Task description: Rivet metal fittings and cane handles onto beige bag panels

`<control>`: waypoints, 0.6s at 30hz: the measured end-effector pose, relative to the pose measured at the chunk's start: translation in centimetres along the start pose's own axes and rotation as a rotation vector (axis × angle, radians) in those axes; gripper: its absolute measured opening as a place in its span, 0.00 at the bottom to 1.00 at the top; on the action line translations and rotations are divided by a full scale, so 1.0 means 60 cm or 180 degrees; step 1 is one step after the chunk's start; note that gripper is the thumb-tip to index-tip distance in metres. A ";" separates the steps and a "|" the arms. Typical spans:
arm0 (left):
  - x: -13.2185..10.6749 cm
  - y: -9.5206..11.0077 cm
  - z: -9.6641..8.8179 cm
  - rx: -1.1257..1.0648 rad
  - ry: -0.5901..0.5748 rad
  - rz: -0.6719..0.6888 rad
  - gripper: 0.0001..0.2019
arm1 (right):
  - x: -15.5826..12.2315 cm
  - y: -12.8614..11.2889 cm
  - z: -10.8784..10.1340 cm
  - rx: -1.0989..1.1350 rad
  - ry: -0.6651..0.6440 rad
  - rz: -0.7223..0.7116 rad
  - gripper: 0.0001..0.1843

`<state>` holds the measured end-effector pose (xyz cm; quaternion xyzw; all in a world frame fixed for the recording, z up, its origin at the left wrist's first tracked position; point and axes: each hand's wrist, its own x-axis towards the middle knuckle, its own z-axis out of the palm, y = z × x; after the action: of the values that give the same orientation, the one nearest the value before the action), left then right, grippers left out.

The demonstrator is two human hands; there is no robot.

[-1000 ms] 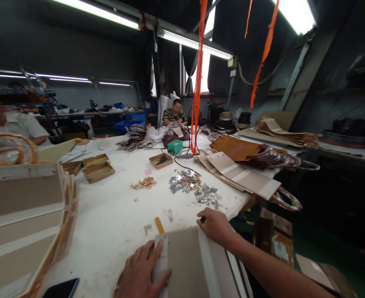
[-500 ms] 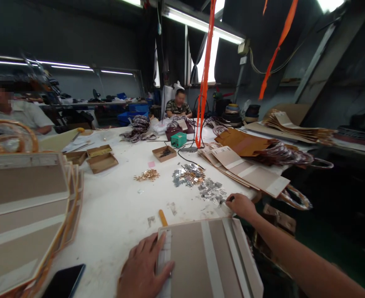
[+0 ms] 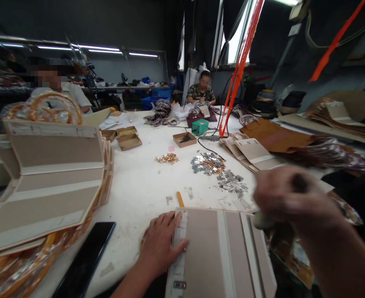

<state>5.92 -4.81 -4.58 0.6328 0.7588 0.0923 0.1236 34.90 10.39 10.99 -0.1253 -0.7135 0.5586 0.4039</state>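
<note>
A flat beige panel with pale strips (image 3: 207, 248) lies at the near edge of the white table (image 3: 138, 186). My left hand (image 3: 162, 244) rests flat on the panel's left strip, fingers stretched out. A small metal clip (image 3: 177, 284) sits on that strip near my wrist. My right hand (image 3: 281, 198) is raised above the panel's right side, blurred by motion. It is curled in a fist round a dark-handled tool, with a pale end showing below the fist. Silver metal pieces (image 3: 232, 184) lie just beyond the panel.
A tall stack of folded panels with round handles (image 3: 51, 174) fills the left, a black phone (image 3: 85, 260) beside it. Gold pieces (image 3: 167, 158), small cardboard boxes (image 3: 129, 141), a green box (image 3: 200, 126) and flat bags (image 3: 257, 151) lie further off. Two people (image 3: 201, 92) sit across.
My right hand came back from the silver pieces and rose above the panel's right side. The view tipped down and turned left. My left hand stayed on the strip.
</note>
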 end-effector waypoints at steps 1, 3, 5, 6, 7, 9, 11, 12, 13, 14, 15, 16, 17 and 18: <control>-0.001 -0.001 0.000 -0.0031 0.0018 -0.0002 0.38 | 0.008 0.025 0.033 -0.0417 -0.0361 0.0624 0.14; -0.005 -0.002 -0.001 -0.0107 0.0070 -0.0015 0.38 | 0.023 0.101 0.094 -0.1145 -0.0756 0.1226 0.07; -0.009 -0.004 -0.001 -0.0173 0.0115 -0.0002 0.38 | 0.033 0.180 0.140 -0.1274 -0.0729 0.1639 0.09; -0.011 -0.005 0.000 -0.0204 0.0131 0.0008 0.39 | 0.035 0.212 0.156 -0.1347 -0.0716 0.1692 0.09; -0.012 -0.006 0.001 -0.0233 0.0145 0.0016 0.39 | 0.036 0.237 0.167 -0.1387 -0.0693 0.1748 0.10; -0.013 -0.008 0.002 -0.0284 0.0184 0.0032 0.38 | 0.036 0.264 0.178 -0.1509 -0.0738 0.1772 0.11; -0.013 -0.009 0.004 -0.0324 0.0246 0.0059 0.37 | 0.039 0.270 0.183 -0.1618 -0.0809 0.1780 0.10; -0.013 -0.010 0.004 -0.0335 0.0273 0.0089 0.37 | 0.041 0.268 0.184 -0.1664 -0.0836 0.1773 0.10; -0.013 -0.010 0.004 -0.0341 0.0293 0.0117 0.37 | 0.044 0.266 0.186 -0.1719 -0.0858 0.1756 0.10; -0.013 -0.010 0.004 -0.0346 0.0305 0.0130 0.36 | 0.046 0.264 0.188 -0.1780 -0.0870 0.1751 0.10; -0.013 -0.010 0.004 -0.0350 0.0311 0.0130 0.36 | 0.049 0.262 0.190 -0.1837 -0.0869 0.1762 0.10; -0.013 -0.010 0.003 -0.0355 0.0310 0.0126 0.35 | 0.051 0.261 0.192 -0.1901 -0.0876 0.1763 0.10; -0.013 -0.011 0.003 -0.0363 0.0308 0.0124 0.35 | 0.053 0.261 0.193 -0.1962 -0.0890 0.1756 0.10; -0.012 -0.012 0.003 -0.0374 0.0309 0.0126 0.35 | 0.054 0.262 0.194 -0.2011 -0.0898 0.1748 0.10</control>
<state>5.43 -5.66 -4.90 0.6341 0.7445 0.1697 0.1218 20.17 9.75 -2.31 -0.3501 -0.8376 0.4114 0.0809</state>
